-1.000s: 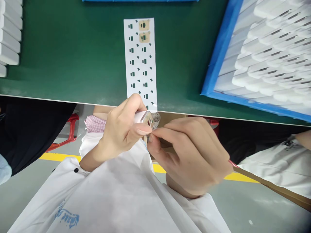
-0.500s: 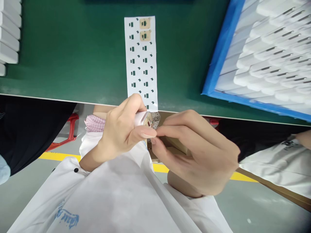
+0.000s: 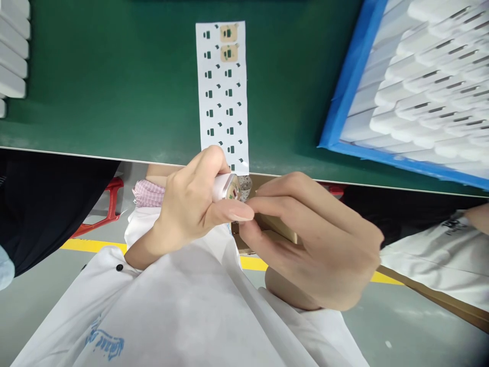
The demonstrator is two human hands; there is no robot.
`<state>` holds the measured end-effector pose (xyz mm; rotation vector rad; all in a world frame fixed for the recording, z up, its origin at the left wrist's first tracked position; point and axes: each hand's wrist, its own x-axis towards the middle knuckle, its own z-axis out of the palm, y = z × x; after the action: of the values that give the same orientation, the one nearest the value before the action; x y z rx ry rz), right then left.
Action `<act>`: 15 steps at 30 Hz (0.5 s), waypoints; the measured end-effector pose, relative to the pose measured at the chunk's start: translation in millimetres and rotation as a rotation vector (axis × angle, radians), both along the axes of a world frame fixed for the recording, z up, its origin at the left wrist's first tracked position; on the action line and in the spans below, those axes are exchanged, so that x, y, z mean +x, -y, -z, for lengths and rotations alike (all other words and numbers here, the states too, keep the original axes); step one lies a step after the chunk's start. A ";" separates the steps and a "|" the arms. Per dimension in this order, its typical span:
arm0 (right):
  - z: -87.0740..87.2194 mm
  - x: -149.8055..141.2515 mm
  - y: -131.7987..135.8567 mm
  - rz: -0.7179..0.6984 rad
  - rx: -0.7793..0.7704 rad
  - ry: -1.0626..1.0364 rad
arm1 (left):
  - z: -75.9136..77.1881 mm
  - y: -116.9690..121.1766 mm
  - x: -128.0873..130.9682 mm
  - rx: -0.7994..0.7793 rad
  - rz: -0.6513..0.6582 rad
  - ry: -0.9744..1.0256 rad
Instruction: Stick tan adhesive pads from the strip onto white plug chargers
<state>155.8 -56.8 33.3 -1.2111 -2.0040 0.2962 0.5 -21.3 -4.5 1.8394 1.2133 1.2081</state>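
Note:
My left hand [image 3: 194,199] is wrapped round a white plastic casing [image 3: 220,187], whose end faces right. That end carries a tan patch with small cutouts, like the two stickers [image 3: 229,53] on the sheet. Thumb and forefinger of my right hand [image 3: 309,239] are pinched together at my left thumb's tip, just below the casing's end. What the pinch holds, if anything, is hidden. Beyond my hands a white sticker backing sheet [image 3: 219,102] with rows of small dark cutouts lies on the green table, its near end reaching the edge.
The green table [image 3: 114,102] ends just beyond my hands. At the right stands a blue-rimmed tray [image 3: 330,127] full of white casings [image 3: 428,97]. More white casings [image 3: 13,76] are stacked at the far left. A cardboard box [image 3: 275,227] is below my hands. People sit on both sides.
My right hand has shifted slightly right, and my left thumb reaches a little further right. The casing's end is turned slightly more into view. The whole view has shifted a little.

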 end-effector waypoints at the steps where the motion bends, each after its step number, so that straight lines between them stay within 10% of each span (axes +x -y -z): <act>1: -1.1 0.6 -0.6 -0.010 -0.004 0.010 | -2.1 0.8 -0.1 -0.028 0.001 -0.025; 15: -2.4 3.8 -4.4 -0.074 -0.005 0.034 | -9.9 3.9 -0.3 -0.074 0.020 -0.140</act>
<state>159.7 -52.4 35.7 -1.1537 -2.0819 0.3194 0.2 -25.3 5.4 1.9028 1.2945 1.0236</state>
